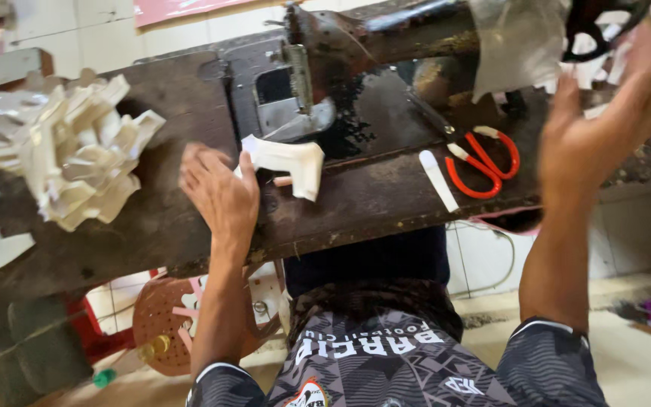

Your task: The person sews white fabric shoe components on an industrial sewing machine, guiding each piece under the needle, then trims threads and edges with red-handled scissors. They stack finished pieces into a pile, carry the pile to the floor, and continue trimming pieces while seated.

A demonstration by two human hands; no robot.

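My left hand (pixel 220 188) lies on the dark wooden table (pixel 371 200) of a sewing machine (pixel 318 60), its fingers holding a white cut piece of material (pixel 291 162) just below the needle area. My right hand (pixel 604 128) is raised at the right with fingers spread, up by the machine's black handwheel (pixel 600 26), blurred by motion. Whether it touches the wheel is unclear. Red-handled scissors (pixel 484 162) and a white strip (pixel 438 179) lie on the table between my hands.
A pile of white cut pieces (pixel 69 147) sits on the table's left part. A clear plastic sheet (pixel 518 41) hangs at the machine's right end. Below the table are a perforated brown stool seat (pixel 163 320) and a tiled floor.
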